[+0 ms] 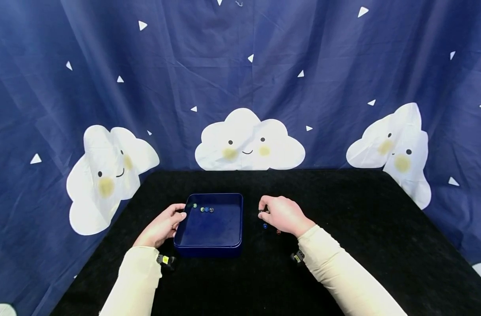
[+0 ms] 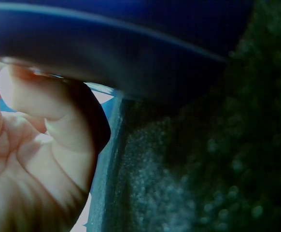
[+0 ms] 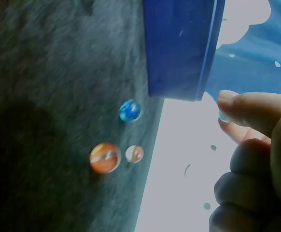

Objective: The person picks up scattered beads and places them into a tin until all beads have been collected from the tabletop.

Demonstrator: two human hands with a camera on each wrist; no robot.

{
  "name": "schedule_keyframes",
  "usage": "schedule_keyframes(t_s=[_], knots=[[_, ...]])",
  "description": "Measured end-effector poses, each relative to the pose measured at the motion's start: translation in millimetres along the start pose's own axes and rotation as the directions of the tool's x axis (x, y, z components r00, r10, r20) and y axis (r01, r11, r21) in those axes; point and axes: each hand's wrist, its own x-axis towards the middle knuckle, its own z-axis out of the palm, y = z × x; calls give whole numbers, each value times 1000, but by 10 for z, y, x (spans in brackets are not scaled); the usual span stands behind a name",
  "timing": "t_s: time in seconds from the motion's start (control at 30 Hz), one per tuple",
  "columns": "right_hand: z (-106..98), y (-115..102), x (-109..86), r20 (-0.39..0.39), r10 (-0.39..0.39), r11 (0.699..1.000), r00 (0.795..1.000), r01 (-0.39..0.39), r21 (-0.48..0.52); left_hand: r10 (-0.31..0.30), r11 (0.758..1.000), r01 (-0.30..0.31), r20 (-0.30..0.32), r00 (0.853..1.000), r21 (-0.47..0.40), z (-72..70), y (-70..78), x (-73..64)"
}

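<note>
A dark blue square box (image 1: pixel 212 230) stands on the black table, with several small marbles (image 1: pixel 207 209) inside near its far left part. My left hand (image 1: pixel 162 226) grips the box's left side, thumb by the rim; in the left wrist view its fingers (image 2: pixel 63 113) curl against the wall. To the right of the box, my right hand (image 1: pixel 283 214) pinches a pale marble (image 3: pixel 223 116) between thumb and index finger, just above the cloth. Below that hand lie a blue marble (image 3: pixel 130 111), an orange marble (image 3: pixel 105 158) and an orange-and-white marble (image 3: pixel 134 153).
Black cloth (image 1: pixel 343 210) covers the table. Behind it hangs a blue curtain (image 1: pixel 240 79) printed with white clouds and triangles. A small black camera is strapped at each wrist.
</note>
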Motion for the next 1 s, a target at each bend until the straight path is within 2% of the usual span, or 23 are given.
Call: schedule_keyframes(t_s=[0.53,1.0], knots=[[42,-256,57,-78,-106,994,991,104,-29,17,1000,-17,17,1000,-11,-2,-3,-24],[164,-471,87,-26,-164,986,986,163,-38,26,1000,-26,22,999,-4,3,6,-31]])
